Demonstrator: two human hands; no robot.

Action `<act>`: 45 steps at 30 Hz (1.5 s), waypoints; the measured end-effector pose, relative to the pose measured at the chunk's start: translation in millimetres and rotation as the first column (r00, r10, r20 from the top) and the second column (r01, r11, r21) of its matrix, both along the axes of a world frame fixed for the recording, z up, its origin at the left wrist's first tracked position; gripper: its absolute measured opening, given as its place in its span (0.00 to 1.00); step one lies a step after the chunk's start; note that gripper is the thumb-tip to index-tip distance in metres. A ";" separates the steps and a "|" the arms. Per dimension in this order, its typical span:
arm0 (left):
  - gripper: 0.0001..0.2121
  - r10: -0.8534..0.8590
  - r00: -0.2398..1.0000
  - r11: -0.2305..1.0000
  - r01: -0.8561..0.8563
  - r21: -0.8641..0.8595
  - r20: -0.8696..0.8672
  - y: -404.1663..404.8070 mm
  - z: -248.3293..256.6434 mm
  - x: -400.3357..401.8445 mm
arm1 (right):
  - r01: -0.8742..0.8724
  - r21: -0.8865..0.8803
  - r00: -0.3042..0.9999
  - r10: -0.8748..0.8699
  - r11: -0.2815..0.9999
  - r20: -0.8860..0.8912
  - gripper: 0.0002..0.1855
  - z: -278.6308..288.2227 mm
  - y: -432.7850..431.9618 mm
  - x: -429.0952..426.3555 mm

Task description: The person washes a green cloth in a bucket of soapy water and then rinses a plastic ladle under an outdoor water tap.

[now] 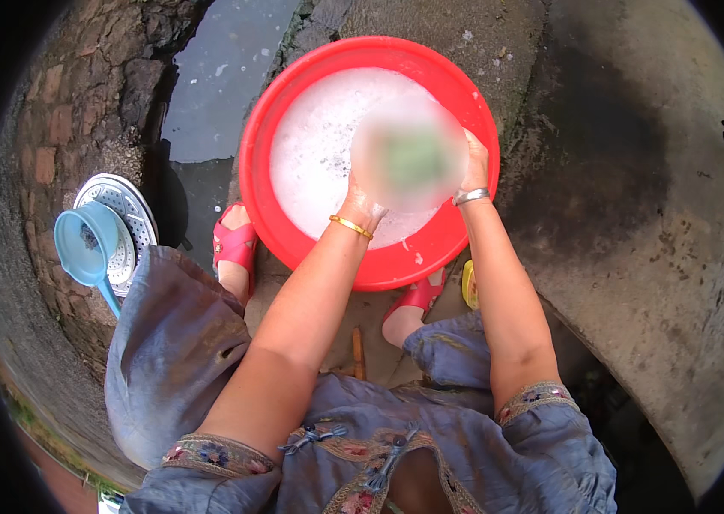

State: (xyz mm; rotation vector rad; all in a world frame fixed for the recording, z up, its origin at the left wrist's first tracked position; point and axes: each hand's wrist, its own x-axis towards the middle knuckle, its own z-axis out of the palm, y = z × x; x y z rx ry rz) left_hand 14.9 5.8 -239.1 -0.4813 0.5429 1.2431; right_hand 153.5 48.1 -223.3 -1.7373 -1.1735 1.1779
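Note:
A large red plastic basin (362, 273) filled with white soapy suds (310, 138) stands on the ground before me. My left hand (362, 199) reaches over the suds from the near side, a gold-coloured bangle on its wrist. At the basin's right side is my right hand (476, 157), with a silver-coloured bangle. Between the two hands a round blurred patch covers a greenish thing (416, 157), whose kind I cannot make out. The blur also hides most of my fingers, so their grip does not show.
To the left, a light blue plastic dipper (107, 292) rests against round perforated plates (143, 209) on a rough stone and brick ledge (60, 122). Beyond it lies a water-filled channel (227, 77). A yellow object (468, 286) sits near my right foot, and a concrete slab (677, 308) spreads rightward.

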 end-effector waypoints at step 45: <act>0.08 -0.109 0.993 0.989 0.114 0.093 -0.054 8.2 8.7 12.6 | -0.467 0.139 0.798 0.348 0.873 0.492 0.15 56.4 -23.5 -72.6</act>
